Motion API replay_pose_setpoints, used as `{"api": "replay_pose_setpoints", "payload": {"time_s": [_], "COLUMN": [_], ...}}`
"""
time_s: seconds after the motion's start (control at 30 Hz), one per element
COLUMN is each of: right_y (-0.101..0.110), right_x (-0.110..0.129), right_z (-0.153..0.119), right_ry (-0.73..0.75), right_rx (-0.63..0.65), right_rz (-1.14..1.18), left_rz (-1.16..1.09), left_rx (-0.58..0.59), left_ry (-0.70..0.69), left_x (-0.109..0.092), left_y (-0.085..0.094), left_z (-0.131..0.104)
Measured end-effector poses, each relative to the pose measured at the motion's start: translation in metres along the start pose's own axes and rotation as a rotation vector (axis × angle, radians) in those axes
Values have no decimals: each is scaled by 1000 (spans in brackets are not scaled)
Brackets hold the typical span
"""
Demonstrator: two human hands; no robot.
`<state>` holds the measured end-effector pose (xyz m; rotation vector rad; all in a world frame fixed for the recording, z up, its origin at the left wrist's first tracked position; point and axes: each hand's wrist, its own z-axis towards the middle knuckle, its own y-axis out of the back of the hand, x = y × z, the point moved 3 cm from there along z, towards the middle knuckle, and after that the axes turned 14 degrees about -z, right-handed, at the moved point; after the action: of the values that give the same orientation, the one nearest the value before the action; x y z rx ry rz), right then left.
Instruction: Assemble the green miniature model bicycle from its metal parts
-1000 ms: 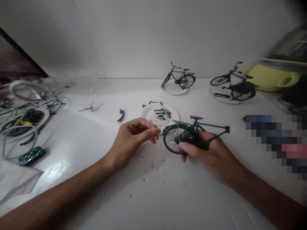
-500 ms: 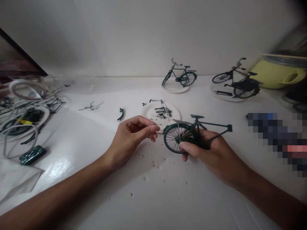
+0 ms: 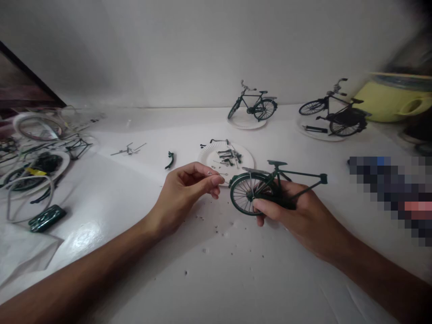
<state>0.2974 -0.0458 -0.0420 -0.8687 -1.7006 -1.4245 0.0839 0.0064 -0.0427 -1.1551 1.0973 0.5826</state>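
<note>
Between the thumb and fingers of my left hand [image 3: 189, 193] is a thin wire-like metal piece [image 3: 222, 174], its exact kind too small to tell. It sits just left of the rear wheel. My right hand [image 3: 297, 209] grips a dark green model bicycle frame [image 3: 300, 177] around its lower part. The frame carries a saddle [image 3: 277, 163], a rear rack and a spoked rear wheel [image 3: 241, 195]; no front wheel or handlebar is on it. Behind my hands, a white paper plate [image 3: 248, 153] bears several small green and metal parts [image 3: 229, 156].
Two assembled model bicycles [image 3: 254, 101] [image 3: 337, 112] stand at the back on plates. A curved green part [image 3: 169, 160] and grey thin parts [image 3: 128, 150] lie to the left. Far left are a plate of wheels [image 3: 60, 173] and a green case [image 3: 47, 218]. A yellow mug [image 3: 388, 101] stands right.
Both hands keep nearly the same pose, with the metal piece and the bicycle frame still held. The view has shifted very slightly.
</note>
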Motion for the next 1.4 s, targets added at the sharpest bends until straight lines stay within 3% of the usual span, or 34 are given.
{"api": "replay_pose_setpoints", "payload": {"time_s": [0.93, 1.17, 1.4], "right_y": [-1, -2, -4], "right_x": [-2, -3, -1], "right_z": [0, 1, -1], "right_ry": [-52, -52, -101], "right_rx": [27, 46, 114], "right_rz": [15, 15, -12], "left_rz": [-13, 47, 186], "left_rx": [47, 83, 64], "left_ry": [27, 45, -40], "left_x": [1, 0, -4], "left_y": [-1, -4, -7], "left_z": [0, 0, -5]}}
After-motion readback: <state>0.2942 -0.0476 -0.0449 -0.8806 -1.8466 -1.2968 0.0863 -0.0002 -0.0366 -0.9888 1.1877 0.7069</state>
